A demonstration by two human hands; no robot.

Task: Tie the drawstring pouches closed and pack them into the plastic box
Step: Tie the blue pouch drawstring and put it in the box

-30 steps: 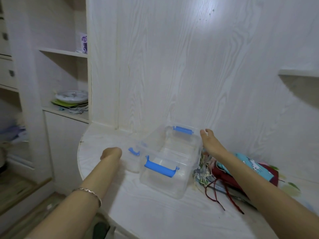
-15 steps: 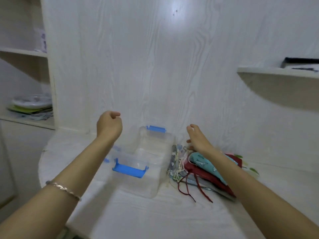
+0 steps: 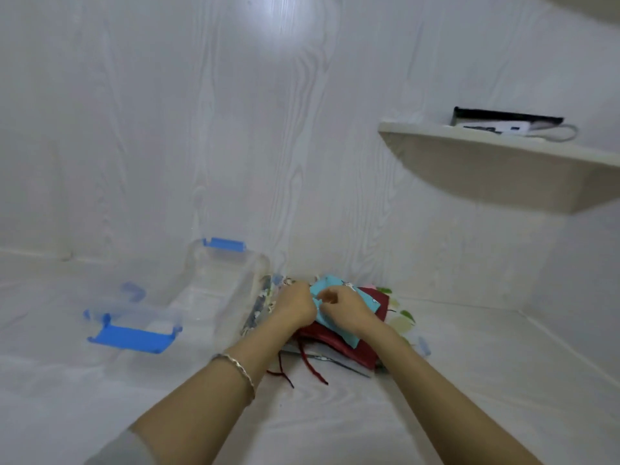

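A: Where do the pouches lie?
B: In a loose pile (image 3: 399, 322) on the white surface (image 3: 469, 380), touching the right wall of the plastic box (image 3: 235, 297). The box stands open and looks empty, so I judge that none is packed yet.
A: And the hands?
B: Together on top of the pile. The left hand (image 3: 295, 305) and the right hand (image 3: 345, 308) sit knuckle to knuckle with fingers curled. Both pinch at the left edge of the light blue pouch (image 3: 330, 286) — the topmost one. Whether they hold cord or cloth, I cannot tell.
A: Why two hands on one small thing?
B: A drawstring needs opposite pulls, I'd guess. One hand alone would only drag the pouch.
A: Why is the box so near?
B: Likely so each tied pouch goes over with a short move.
A: Could anything snag?
B: The dark red pouch (image 3: 339, 345) underneath trails its red cords (image 3: 315, 370) toward the person — lifting the blue one could tug them.
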